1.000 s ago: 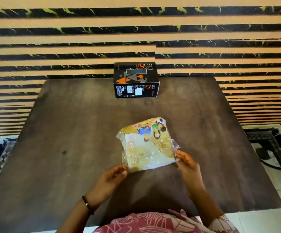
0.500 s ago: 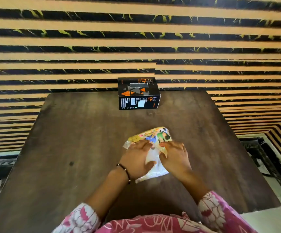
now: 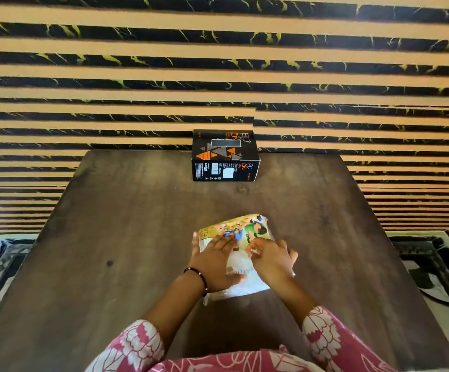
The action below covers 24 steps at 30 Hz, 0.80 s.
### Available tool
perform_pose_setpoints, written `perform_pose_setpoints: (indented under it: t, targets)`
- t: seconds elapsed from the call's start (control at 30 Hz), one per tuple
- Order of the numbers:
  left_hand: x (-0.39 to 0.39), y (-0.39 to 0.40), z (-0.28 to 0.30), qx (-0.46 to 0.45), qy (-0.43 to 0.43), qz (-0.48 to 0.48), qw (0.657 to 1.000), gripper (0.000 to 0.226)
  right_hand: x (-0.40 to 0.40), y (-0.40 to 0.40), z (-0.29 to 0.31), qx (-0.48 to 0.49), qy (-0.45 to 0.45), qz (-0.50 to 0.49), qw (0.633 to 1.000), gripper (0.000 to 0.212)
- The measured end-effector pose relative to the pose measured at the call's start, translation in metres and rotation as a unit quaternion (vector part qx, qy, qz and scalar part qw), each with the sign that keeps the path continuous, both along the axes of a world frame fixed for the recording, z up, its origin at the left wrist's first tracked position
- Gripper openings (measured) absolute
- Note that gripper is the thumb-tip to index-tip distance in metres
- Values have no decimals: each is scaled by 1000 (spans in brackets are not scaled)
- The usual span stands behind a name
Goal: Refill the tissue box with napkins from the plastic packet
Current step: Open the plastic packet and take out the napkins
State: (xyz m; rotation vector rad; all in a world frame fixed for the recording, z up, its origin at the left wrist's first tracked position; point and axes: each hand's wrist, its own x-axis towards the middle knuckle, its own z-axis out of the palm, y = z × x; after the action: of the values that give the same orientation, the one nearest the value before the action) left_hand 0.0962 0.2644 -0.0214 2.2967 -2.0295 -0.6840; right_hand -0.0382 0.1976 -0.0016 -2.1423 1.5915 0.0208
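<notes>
A clear plastic packet of napkins (image 3: 238, 228) with a colourful printed top lies flat in the middle of the dark wooden table (image 3: 116, 237). My left hand (image 3: 215, 264) rests flat on the packet's left part, fingers spread. My right hand (image 3: 270, 260) sits on its right part, with thumb and fingers pinching the plastic film near the middle. White napkins show through the packet below my hands. The black tissue box (image 3: 224, 155) with orange triangles stands at the table's far edge, its top slot facing up, well beyond both hands.
A wall of tan and black marbled stripes (image 3: 218, 76) rises right behind the table's far edge. Patterned black-and-white flooring (image 3: 430, 267) lies to the right and left of the table. My pink patterned sleeves are at the near edge.
A second ago my hands held the packet's near corners. They moved up onto its top, and now my right fingers pinch the plastic. The packet has stayed in place.
</notes>
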Motion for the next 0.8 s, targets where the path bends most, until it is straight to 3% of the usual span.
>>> perform_pose_setpoints:
  t: [0.13,0.27,0.43,0.57,0.7,0.8]
  targets:
    - [2,-4,9,35,60,58,996,69,-6,-1,-5,44,-87,-27,995,29]
    - [0,-6,24,60,137,114,982,49,-10,0,-10,60,-81,-16,995,29]
    - [-5,-6,18,56,120,113,985,52,-8,-2,-9,44,-53,21,997,27]
    - [-7,-6,8,37,123,121,984,50,-11,-5,-16,56,-100,8,993,17]
    - [-7,-6,16,41,148,134,979,44,-9,-4,-21,53,-120,9,991,29]
    - [-9,-6,23,50,156,143,976,44,-13,-4,-17,38,-120,17,992,19]
